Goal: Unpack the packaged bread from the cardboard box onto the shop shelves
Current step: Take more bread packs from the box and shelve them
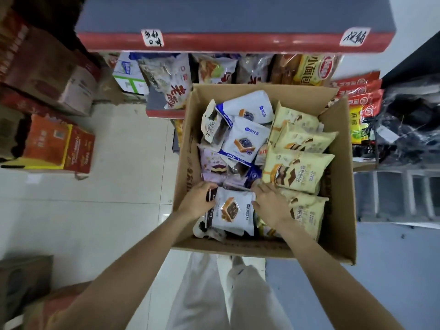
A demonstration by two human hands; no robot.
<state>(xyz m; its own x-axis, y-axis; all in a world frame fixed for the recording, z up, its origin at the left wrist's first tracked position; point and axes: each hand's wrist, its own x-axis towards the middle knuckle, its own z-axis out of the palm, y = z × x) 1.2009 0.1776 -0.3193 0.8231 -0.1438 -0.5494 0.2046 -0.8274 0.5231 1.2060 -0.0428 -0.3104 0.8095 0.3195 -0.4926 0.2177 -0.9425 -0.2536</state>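
An open cardboard box [340,210] stands on the floor in front of me, full of packaged bread. White-and-blue packets [245,139] lie in its middle, cream-yellow packets [297,170] on the right, a purple one [214,165] on the left. Both hands are inside the box at its near end. My left hand [197,201] grips the left edge of a white packet with a dark border [234,210]. My right hand [271,203] holds that packet's right edge, fingers curled around it. The shop shelf [233,40] with a red front edge hangs above the box.
The lower shelf [164,113] behind the box holds several bread bags. Red snack packs [359,91] hang at the right. Stacked cartons [59,144] stand on the tiled floor at left, another carton [23,282] at lower left. A dark bag [409,120] lies at right.
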